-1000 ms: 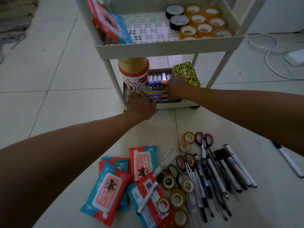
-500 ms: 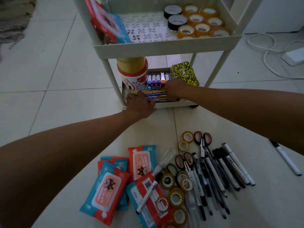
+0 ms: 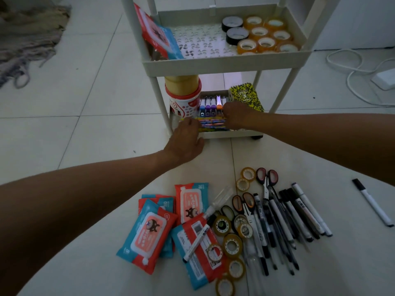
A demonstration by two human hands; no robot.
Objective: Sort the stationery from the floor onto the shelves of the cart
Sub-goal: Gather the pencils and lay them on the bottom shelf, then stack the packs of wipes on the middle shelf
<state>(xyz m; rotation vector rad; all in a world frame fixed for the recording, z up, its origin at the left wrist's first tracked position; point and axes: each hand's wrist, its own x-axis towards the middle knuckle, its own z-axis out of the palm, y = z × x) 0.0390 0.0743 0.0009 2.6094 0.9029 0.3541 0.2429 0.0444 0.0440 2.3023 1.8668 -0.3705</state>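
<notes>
A stack of colourful pencils (image 3: 212,124) is seen lying crosswise at the front of the bottom shelf of the white cart (image 3: 224,63). Its left end is touched by the fingers of the left hand (image 3: 185,139), whose palm faces down over the shelf's front edge; whether the fingers are curled round the stack cannot be told. The right end is met by the right hand (image 3: 235,116), seen knuckles-up with the fingers bent, their hold hidden. Behind the pencils a row of markers with coloured caps (image 3: 210,106) is stood, with a red-and-white tub (image 3: 183,101) to the left and a yellow patterned notepad (image 3: 246,97) leaning to the right. On the shelf above, tape rolls (image 3: 259,38) are grouped at the right and a wipes pack (image 3: 155,35) is propped at the left. On the tiled floor nearer the camera, wipes packs (image 3: 149,233), small tape rolls (image 3: 232,245), scissors (image 3: 267,180) and a spread of pens (image 3: 286,221) are laid; one marker (image 3: 373,205) lies apart on the right.
</notes>
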